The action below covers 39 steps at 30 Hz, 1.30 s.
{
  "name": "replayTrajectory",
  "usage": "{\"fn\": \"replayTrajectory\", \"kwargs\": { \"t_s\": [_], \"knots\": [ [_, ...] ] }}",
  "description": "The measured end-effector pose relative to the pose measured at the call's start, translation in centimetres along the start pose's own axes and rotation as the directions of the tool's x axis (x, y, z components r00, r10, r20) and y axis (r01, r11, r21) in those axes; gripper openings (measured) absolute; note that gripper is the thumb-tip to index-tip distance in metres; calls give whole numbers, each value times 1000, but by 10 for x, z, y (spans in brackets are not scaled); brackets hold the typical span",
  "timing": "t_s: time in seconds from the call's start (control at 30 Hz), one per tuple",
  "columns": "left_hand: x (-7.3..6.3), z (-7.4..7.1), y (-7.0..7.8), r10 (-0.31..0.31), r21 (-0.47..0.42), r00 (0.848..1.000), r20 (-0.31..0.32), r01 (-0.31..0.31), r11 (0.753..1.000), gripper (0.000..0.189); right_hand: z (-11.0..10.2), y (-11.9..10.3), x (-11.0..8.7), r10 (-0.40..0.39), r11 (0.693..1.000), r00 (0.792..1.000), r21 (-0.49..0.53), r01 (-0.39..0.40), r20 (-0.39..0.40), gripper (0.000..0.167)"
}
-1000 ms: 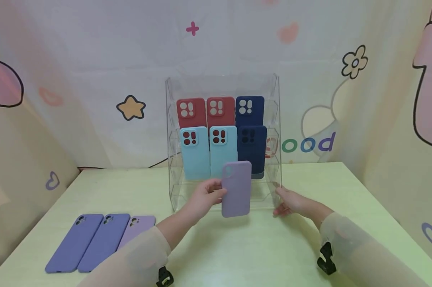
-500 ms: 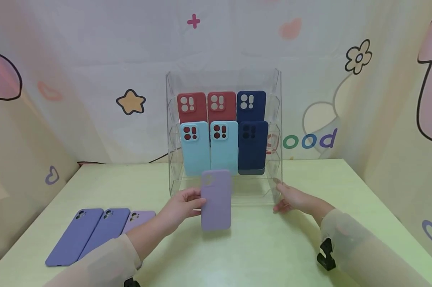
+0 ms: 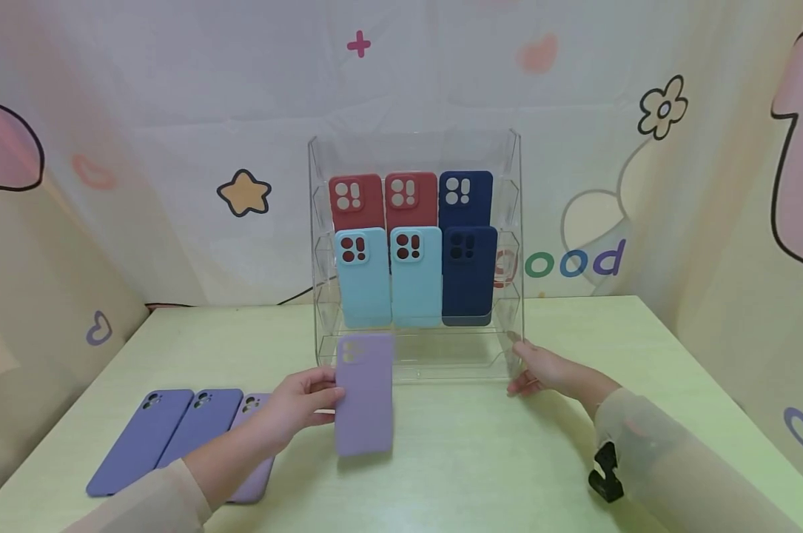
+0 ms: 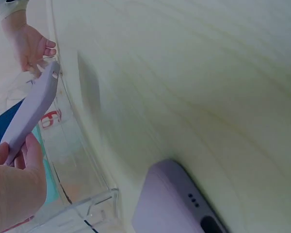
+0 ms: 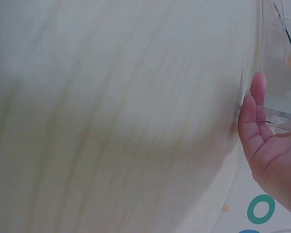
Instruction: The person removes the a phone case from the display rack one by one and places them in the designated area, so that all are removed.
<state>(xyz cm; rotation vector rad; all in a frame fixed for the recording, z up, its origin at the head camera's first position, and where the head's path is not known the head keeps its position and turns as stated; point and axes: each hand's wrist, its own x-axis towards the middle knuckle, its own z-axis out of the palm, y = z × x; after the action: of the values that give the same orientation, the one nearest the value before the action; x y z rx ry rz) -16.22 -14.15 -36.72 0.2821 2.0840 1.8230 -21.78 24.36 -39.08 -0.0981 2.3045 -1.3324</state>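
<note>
My left hand (image 3: 294, 407) pinches a lilac phone case (image 3: 365, 392) by its left edge, thumb in front. The case stands upright above the table, its top overlapping the lower front of a clear tiered display rack (image 3: 417, 374). At the rack's lower right front corner, my right hand (image 3: 541, 370) holds the side panel, fingers around the front. Red phone cases (image 3: 411, 200), dark blue phone cases (image 3: 469, 274) and light blue phone cases (image 3: 417, 289) stand in the rack. Another lilac phone case (image 3: 257, 474) lies partly hidden beneath the left forearm.
Two violet-blue phone cases (image 3: 141, 440) lie side by side on the pale table (image 3: 468, 459), at the left. A patterned cloth (image 3: 175, 96) hangs behind the rack and along both sides. The rack's bottom tier (image 3: 454, 344) shows bare behind the front lip.
My left hand has carried the lilac case left and toward me, away from the rack's middle. More of the lilac case on the table shows. My right hand stays at the rack corner.
</note>
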Motion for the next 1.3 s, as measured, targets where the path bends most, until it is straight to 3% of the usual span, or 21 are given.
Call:
{"fn": "replayTrajectory", "kwargs": {
  "t_s": [0.77, 1.3],
  "knots": [
    [-23, -29, -12, -53, 80, 994, 98, 46, 996, 35, 1, 1, 0, 3, 1000, 1000, 25, -3, 2, 58],
    [-29, -41, -21, -120, 147, 992, 32, 114, 982, 38, 2, 1, 1, 3, 999, 1000, 37, -3, -10, 57]
  ]
}}
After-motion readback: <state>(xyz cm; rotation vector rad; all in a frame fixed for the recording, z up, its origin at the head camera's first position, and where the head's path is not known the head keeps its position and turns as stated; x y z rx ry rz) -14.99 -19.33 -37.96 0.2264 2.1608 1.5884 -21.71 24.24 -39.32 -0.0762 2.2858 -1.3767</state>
